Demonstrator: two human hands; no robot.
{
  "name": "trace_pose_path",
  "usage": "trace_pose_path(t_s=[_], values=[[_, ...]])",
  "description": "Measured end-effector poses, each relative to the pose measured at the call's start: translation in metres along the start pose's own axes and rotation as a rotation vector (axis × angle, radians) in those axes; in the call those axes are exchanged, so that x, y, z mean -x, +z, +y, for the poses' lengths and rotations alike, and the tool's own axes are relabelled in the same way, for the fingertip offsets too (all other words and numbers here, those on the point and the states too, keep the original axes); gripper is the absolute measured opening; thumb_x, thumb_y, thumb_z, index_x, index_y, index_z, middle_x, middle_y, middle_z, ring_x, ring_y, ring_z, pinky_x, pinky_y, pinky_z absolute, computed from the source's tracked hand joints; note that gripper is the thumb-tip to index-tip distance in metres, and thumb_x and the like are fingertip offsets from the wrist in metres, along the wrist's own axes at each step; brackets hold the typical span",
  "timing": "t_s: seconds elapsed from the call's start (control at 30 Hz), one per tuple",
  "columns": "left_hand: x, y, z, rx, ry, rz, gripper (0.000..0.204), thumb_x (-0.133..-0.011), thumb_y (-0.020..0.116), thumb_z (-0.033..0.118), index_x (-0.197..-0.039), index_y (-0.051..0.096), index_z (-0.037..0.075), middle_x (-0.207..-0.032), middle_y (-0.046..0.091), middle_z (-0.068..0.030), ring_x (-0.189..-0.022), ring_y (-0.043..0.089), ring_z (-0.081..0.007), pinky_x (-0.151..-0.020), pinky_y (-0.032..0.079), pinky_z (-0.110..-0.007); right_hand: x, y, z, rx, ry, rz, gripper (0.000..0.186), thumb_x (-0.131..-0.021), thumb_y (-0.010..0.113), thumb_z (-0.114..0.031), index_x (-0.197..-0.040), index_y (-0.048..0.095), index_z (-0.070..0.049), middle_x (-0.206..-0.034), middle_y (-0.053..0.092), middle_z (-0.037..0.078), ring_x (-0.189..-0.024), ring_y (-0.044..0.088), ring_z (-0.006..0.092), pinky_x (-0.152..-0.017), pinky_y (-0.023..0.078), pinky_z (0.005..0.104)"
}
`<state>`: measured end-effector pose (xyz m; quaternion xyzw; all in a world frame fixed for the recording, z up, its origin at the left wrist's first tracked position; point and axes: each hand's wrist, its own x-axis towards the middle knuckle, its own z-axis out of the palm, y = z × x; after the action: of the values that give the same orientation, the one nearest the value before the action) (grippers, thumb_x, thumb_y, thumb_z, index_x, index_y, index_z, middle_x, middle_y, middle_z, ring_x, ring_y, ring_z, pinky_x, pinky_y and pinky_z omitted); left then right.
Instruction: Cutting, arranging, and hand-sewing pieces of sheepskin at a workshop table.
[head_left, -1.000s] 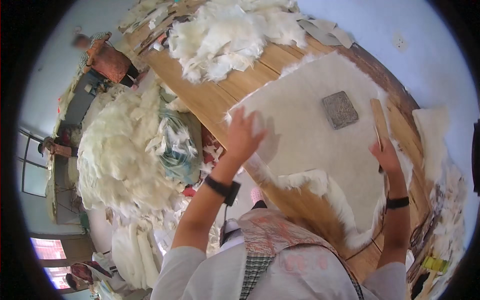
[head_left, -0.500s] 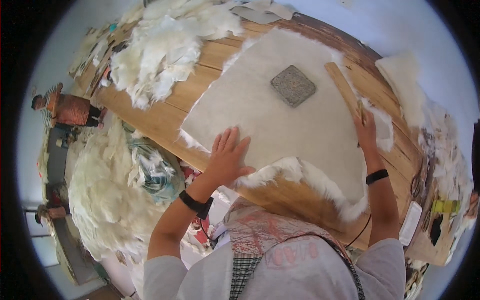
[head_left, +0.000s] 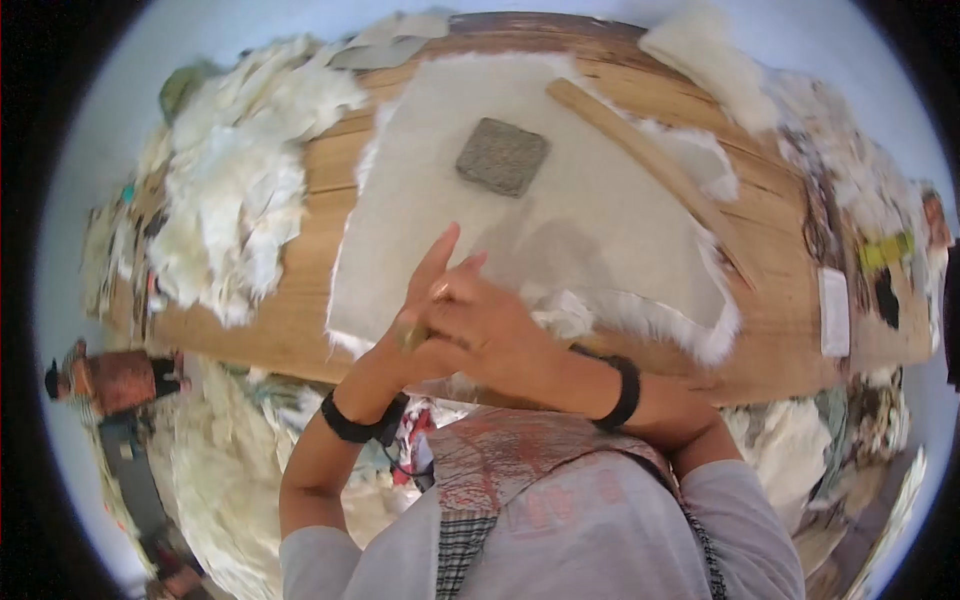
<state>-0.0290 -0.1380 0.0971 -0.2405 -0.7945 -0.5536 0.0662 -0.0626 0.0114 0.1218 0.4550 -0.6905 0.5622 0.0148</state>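
Wooden planks make up the worktop (head_left: 290, 330), and most of it is covered by a large pale sheepskin (head_left: 590, 230) laid flesh side up, its woolly fringe showing along the near edge and the right-hand corner. On the sheepskin, toward its far side, sits a small square grey block (head_left: 502, 156), rough-faced like a scouring stone, and right of that block a long flat wooden stick (head_left: 650, 165) lies slantwise across the hide. Left of the sheepskin a heap of loose white fleeces (head_left: 235, 190) rests on the planks, and more pelts are piled below the near edge of the worktop.

Both hands meet over the near edge of the sheepskin. The left hand (head_left: 425, 300) has its forefinger held straight out and the other fingers curled in; the right hand (head_left: 490, 320) is folded over it with fingers pressed together, and something small and yellowish shows between them, too small to name. Whether either hand touches the hide I cannot tell. Each wrist wears a black band.

By its look the sheepskin is light for its spread, limp and floppy rather than stiff, dry and not slippery on the skin side, soft on the wool side; it would likely drape and fold if lifted from one point. The thick woolly near edge or a corner looks the surest place to take hold, with two hands set apart.

No containers are visible near the sheepskin. A person in a rust-coloured top (head_left: 115, 380) stands well off to the left of it.
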Motion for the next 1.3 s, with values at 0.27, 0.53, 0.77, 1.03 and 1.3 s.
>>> trace_pose_path(t_s=[0.27,0.53,0.77,1.03,1.3], values=[[-0.027,0.005,-0.039,0.234,-0.078,-0.238,0.054,-0.091,0.049,0.020,-0.140,0.031,0.006,-0.139,0.033,-0.0116,-0.121,0.042,-0.0247,-0.100,0.034,-0.036,0.030,-0.007,0.006,0.127,0.243,0.466,0.042,-0.078,0.068,-0.020,-0.114,0.056,-0.004,-0.103,0.054,0.016,-0.098,0.053,0.0348,-0.084,0.044,0.0422],[-0.067,0.043,-0.076,0.164,0.001,-0.364,0.031,-0.095,0.039,0.016,-0.120,0.052,0.003,-0.113,0.052,-0.0099,-0.106,0.047,-0.0193,-0.095,0.035,-0.033,0.108,-0.036,0.063,0.537,1.037,0.155,0.043,-0.085,0.054,-0.044,-0.096,0.065,-0.004,-0.095,0.064,0.019,-0.091,0.060,0.0370,-0.081,0.047,0.0464],[-0.056,0.053,-0.098,0.211,-0.107,-0.335,0.033,-0.095,0.037,0.016,-0.120,0.051,0.001,-0.116,0.054,-0.0105,-0.110,0.048,-0.0190,-0.098,0.035,-0.032,0.098,-0.046,0.075,0.526,1.280,0.071,0.044,-0.079,0.053,-0.041,-0.090,0.068,-0.002,-0.097,0.065,0.022,-0.092,0.062,0.0375,-0.081,0.049,0.0463],[-0.055,0.051,-0.098,0.126,-0.074,-0.352,0.032,-0.091,0.040,0.011,-0.118,0.053,0.001,-0.115,0.054,-0.0129,-0.111,0.048,-0.0233,-0.099,0.034,-0.034,0.092,-0.054,0.084,0.420,1.372,-0.047,0.040,-0.074,0.054,-0.035,-0.085,0.069,0.000,-0.094,0.065,0.023,-0.091,0.063,0.0376,-0.081,0.050,0.0442],[-0.053,0.041,-0.080,0.189,-0.164,-0.339,0.030,-0.091,0.042,0.010,-0.117,0.054,0.002,-0.115,0.055,-0.0140,-0.110,0.049,-0.0262,-0.098,0.035,-0.035,0.108,-0.060,0.057,0.631,1.198,0.038,0.040,-0.079,0.059,-0.042,-0.082,0.068,-0.003,-0.082,0.066,0.018,-0.080,0.063,0.0345,-0.071,0.049,0.0425]])
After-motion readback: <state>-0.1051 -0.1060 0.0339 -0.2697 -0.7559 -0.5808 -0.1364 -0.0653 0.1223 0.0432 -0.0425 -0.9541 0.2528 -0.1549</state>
